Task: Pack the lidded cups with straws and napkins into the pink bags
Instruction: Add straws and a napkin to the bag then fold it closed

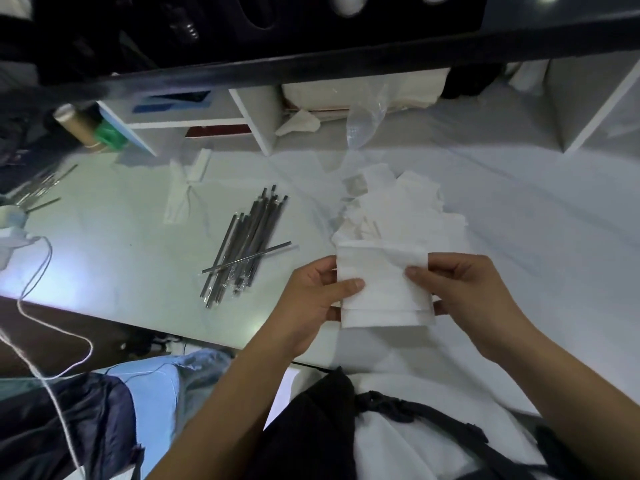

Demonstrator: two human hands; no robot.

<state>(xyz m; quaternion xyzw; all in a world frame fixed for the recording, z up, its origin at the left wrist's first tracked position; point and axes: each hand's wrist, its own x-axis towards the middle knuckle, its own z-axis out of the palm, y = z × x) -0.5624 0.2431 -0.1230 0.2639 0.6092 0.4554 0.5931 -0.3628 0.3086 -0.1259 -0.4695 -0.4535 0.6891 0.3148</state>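
Your left hand (317, 299) and right hand (460, 296) pinch a folded white napkin (382, 289) by its side edges, fingers curled round it, above the bench (138, 237), near wrapped straws (247, 237) and a napkin pile (405, 209).

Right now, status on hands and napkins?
Left hand and right hand both pinching one folded napkin. Straws piled left, untouched. No cups or bags visible.

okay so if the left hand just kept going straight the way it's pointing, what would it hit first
The left hand points right across the folded napkin it pinches, so it would probably meet the right hand gripping the opposite edge first, though depth is hard to judge.
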